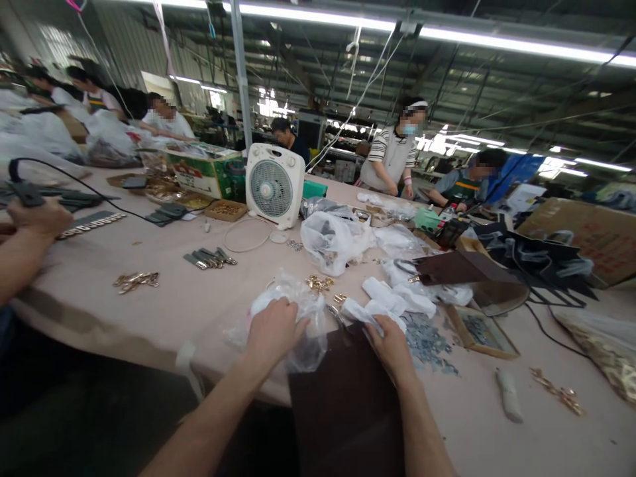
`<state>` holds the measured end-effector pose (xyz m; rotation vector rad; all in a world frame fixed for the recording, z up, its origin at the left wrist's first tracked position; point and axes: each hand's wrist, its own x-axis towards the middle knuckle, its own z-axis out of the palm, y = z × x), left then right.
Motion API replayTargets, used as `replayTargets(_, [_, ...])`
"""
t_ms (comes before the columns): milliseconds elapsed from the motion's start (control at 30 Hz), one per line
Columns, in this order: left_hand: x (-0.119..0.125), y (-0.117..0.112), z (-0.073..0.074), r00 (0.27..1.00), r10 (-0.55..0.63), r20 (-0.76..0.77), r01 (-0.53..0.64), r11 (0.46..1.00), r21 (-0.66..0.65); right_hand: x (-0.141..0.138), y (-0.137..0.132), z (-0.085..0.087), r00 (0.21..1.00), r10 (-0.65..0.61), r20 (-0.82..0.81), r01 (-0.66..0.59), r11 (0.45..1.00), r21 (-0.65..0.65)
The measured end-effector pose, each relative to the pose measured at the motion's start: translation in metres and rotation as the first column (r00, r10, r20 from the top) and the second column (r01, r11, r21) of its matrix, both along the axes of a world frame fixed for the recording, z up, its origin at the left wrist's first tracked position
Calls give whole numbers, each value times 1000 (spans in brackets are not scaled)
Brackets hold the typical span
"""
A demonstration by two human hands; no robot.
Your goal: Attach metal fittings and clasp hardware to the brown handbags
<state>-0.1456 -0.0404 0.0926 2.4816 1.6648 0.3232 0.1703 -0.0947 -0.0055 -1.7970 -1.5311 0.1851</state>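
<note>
My left hand [275, 326] is closed on a crumpled clear plastic bag [311, 348] with something white inside; its fingertips are partly hidden in it. Between thumb and fingers my right hand [390, 341] grips a piece of white wrapping paper [358, 311]. Under both forearms a dark brown sheet [348, 404] hangs over the table's front edge. Small gold-coloured metal fittings [319, 283] lie just beyond the bag. A pliers-like metal tool [335, 315] rests between my hands, partly covered. More white wrapped bundles [397, 298] lie beyond my right hand.
A white box fan [275, 185] stands at the back. Grey metal pieces [430, 344] are spread beside a shallow box [484, 331] on the right. Gold clasps [136, 283] lie on the left, near another person's hand [37, 215] holding a black device. Other people work around the table.
</note>
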Motion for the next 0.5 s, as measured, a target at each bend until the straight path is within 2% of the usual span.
replayTargets(100, [16,13,16,996,-40,74,31,993,110,2,3,7,971,-160,-177,167,986,24])
replayTargets(167, [29,27,18,978,-157,135,140,982,129,4,10,14,905,-214,-369,242,970,31])
replayTargets(233, [45,42,14,904,-330,270,308,943,124,5,19,20,788,-177,-590,236,972,23])
replayTargets(300, [67,56,6,779,-417,469,425,900,94,1,31,26,642,-92,-761,157,988,12])
replayTargets(333, [79,63,2,720,-395,571,444,894,58,-2,37,29,583,-48,-811,106,994,17])
replayTargets(400, [103,75,-6,644,-244,725,439,894,-90,-9,48,35,516,38,-856,12,999,51])
replayTargets(433, [114,80,-10,616,-155,772,456,870,-188,-12,54,37,496,76,-865,-19,997,77])
replayTargets(500, [133,91,-16,550,-4,835,533,772,-347,-17,64,39,456,131,-880,-41,991,126])
